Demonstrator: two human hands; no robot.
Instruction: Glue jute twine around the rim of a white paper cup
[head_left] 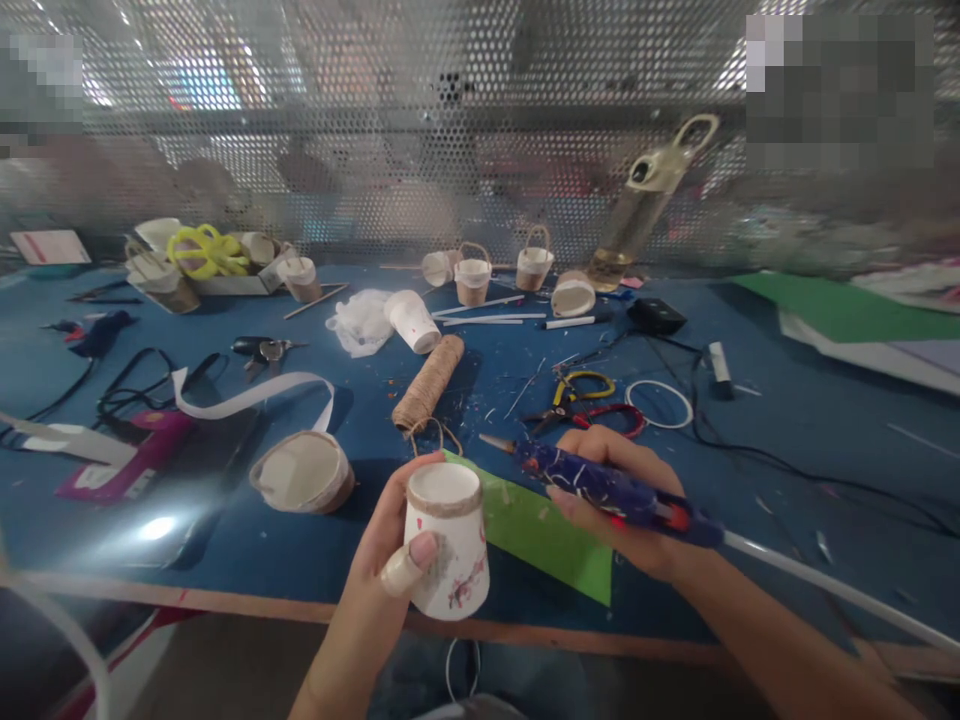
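Observation:
My left hand point(394, 545) is closed around an upside-down white paper cup point(448, 560) with a red floral print. Brown twine circles the cup near its upturned base, and a loose strand leads back to a twine roll point(429, 385) on the table. In my right hand point(637, 490) is a blue glue gun point(600, 485), its nozzle pointing left, just above and right of the cup and apart from it. A white glue stick point(832, 585) sticks out of the gun's rear. Below both hands lies a green sheet point(555, 530).
Yellow- and red-handled pliers point(585, 390) lie beyond my right hand, near a white ring point(660, 403) and a black cable. Left are a twine-wrapped cup point(304, 472) and white ribbon point(255, 400). Small baskets point(473, 283) and a bottle point(637, 210) stand before the perforated metal panel point(360, 150).

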